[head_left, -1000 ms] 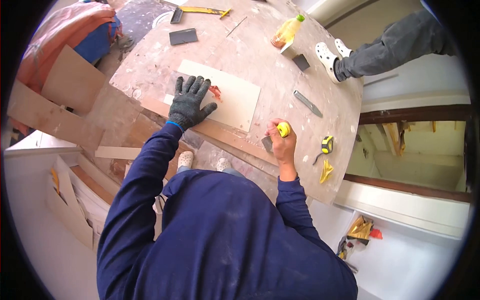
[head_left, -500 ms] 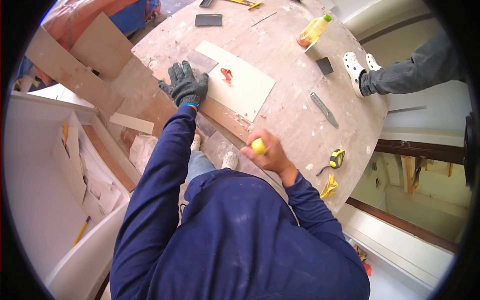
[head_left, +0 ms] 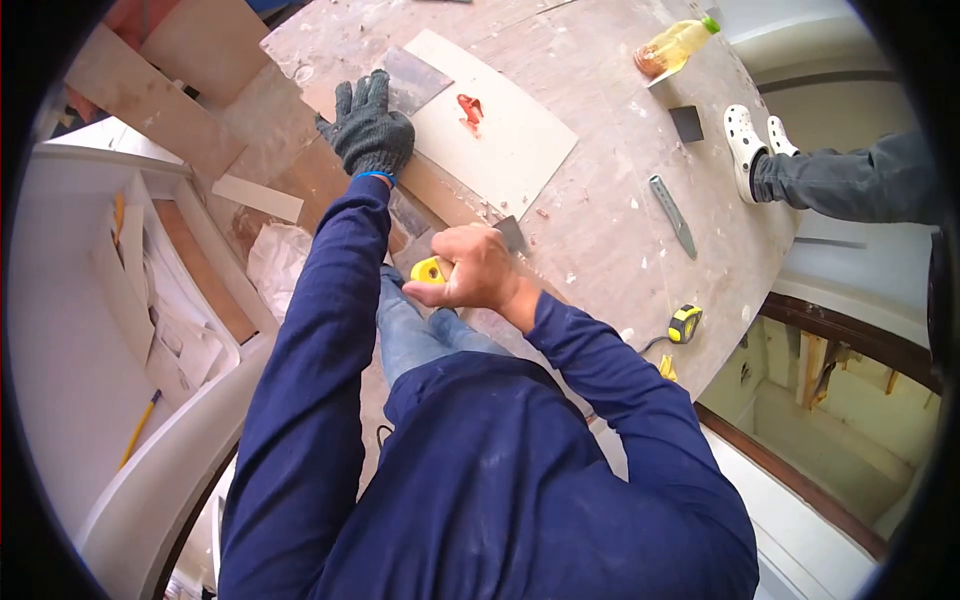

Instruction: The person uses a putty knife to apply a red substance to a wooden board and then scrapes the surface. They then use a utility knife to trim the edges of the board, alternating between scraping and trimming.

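Note:
My left hand (head_left: 370,130), in a dark grey knitted glove, lies palm down with its fingers spread on the work surface. It is beside a flat grey plate (head_left: 415,80) and the left edge of a cream panel (head_left: 490,140). A red smear or lump (head_left: 470,112) sits on that panel. Bare fingers of my right hand (head_left: 475,265) are wrapped round a yellow-handled scraper (head_left: 430,270). Its grey blade (head_left: 510,235) shows beyond the knuckles, near the panel's lower corner. A brown wooden strip (head_left: 430,190) runs along the table edge between my hands.
On the dusty table (head_left: 600,240) are a grey-green knife-like tool (head_left: 672,215), a tape measure (head_left: 684,323), a black square (head_left: 686,123) and a green-capped bottle (head_left: 675,48). Another person's leg (head_left: 850,180) is at the right. A white box-like unit (head_left: 100,300) holds scraps at the left.
My right hand has moved left and toward my body, turning so that the scraper blade shows. My left hand stays spread in about the same place. The view has shifted slightly.

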Demonstrator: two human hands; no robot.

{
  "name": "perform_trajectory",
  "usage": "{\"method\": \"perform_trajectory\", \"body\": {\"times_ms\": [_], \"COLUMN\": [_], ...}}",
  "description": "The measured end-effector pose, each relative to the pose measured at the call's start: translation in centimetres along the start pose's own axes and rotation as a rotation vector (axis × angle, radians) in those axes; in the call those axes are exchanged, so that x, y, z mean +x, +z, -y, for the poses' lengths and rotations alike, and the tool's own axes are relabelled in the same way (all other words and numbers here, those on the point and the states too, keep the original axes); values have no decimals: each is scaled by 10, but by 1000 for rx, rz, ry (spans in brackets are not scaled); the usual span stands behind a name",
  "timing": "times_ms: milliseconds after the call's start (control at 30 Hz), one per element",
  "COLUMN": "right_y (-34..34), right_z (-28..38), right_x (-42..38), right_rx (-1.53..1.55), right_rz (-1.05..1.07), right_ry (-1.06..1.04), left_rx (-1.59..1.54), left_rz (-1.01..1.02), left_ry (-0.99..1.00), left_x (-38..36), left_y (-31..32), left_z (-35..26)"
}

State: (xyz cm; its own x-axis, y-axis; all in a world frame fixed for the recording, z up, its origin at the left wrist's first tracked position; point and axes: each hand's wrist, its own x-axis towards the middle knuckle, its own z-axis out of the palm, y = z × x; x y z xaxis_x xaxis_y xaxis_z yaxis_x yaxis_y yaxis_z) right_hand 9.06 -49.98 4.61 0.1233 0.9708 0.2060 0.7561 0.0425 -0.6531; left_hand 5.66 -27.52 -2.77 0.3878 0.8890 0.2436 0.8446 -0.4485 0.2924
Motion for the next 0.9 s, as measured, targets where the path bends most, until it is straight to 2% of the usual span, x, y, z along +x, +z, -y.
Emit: {"method": "perform_trajectory", "body": {"times_ms": [33, 133, 200, 233, 300, 400, 467, 533, 567, 600, 667, 800, 900], "right_y": [0, -9, -10, -4, 10, 24, 19, 13, 15, 19, 26, 24, 15], "right_z": [3, 48, 66, 55, 29, 37, 55, 71, 66, 50, 15, 38, 62], "right_x": [3, 7, 7, 6, 10, 9, 12, 11, 12, 13, 16, 28, 31], "right_rx": [3, 215, 253, 256, 89, 32, 73, 272, 258, 260, -20, 96, 192], "right_rz": [4, -113, -4, -3, 44, -27, -42, -33, -52, -48, -88, -161, -129], "right_ry": [-4, -226, -275, -275, -146, -69, -94, -232, -251, -250, -131, -119, -166], "left_rx": [-19, -80, -120, -131, -143, -149, -166, -188, -209, -209, -187, -178, -187], "left_rz": [-5, 21, 34, 38, 42, -24, -34, -38, -50, -48, -29, -41, -48], "left_ry": [-2, -4, -5, 4, 16, -10, 20, 30, 42, 39, 14, 29, 19], "left_x": [2, 0, 2, 3, 3, 3, 3, 2, 2, 2, 1, 4, 1], "left_y": [1, 1, -1, -2, -1, 6, 5, 9, 10, 8, 2, 8, 5], "left_z": [2, 6, 10, 13, 14, 11, 13, 16, 17, 16, 12, 14, 11]}}
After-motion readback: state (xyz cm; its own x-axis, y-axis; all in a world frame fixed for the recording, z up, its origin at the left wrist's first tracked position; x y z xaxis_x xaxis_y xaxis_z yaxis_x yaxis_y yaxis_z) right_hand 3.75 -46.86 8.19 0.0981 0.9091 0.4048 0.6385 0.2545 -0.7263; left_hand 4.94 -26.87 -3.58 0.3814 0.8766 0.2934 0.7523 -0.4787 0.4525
